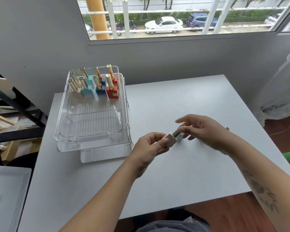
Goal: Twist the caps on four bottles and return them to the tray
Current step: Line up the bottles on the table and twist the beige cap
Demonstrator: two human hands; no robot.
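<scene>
The left hand (153,145) was closed around the pale, blocky body of a bottle (171,139), thumb lying over its near face and the other fingers curled behind it, holding it tilted just above the white table (182,173). The right hand (201,131) met it from the other side: thumb and bent fingers pinched the gold cap (177,131) that stuck up and to the right out of the pale block, while the index finger stayed stretched out loosely above, pointing left. A small light-blue piece (180,138) showed right beside the cap's base, under the right fingers; whether it belonged to a second bottle could not be told.

To the left, a clear plastic tray (90,129) sat on the table atop a white base. Its near part was bare ribbed floor. At its far end stood the other bottles (97,84) in rows, upright, gold caps up: pale ones on the left, then turquoise, dark blue, and red on the right.
</scene>
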